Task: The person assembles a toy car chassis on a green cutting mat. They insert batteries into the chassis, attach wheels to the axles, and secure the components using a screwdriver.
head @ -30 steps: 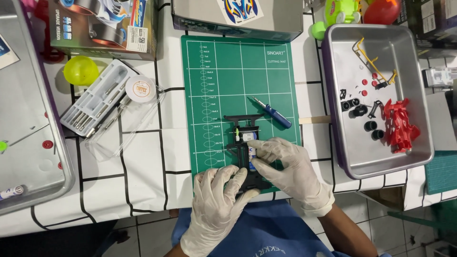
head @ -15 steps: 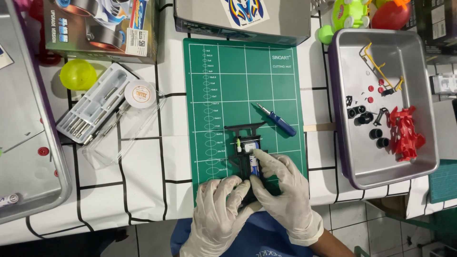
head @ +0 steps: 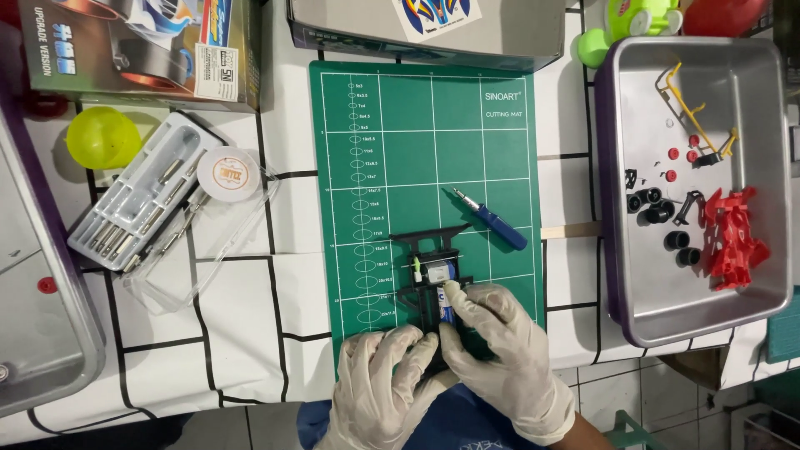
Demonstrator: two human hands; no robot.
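Both hands [head: 450,358] grip black chassis [head: 431,279] on green mat [head: 425,150].

We saw a printed cardboard box [head: 137,50] at eleven o'clock, rectangular, with orange, red and blue artwork, green edging and a small white label patch [head: 215,73] at its lower right corner. At twelve o'clock lay a grey flat box [head: 425,29] carrying a white sticker [head: 435,15] with blue, red and yellow shapes. At nine o'clock sat a clear plastic tool case [head: 142,204] with a pale grey tray inside, and touching its right side a round white container [head: 228,173] topped with an orange-ringed circular label.
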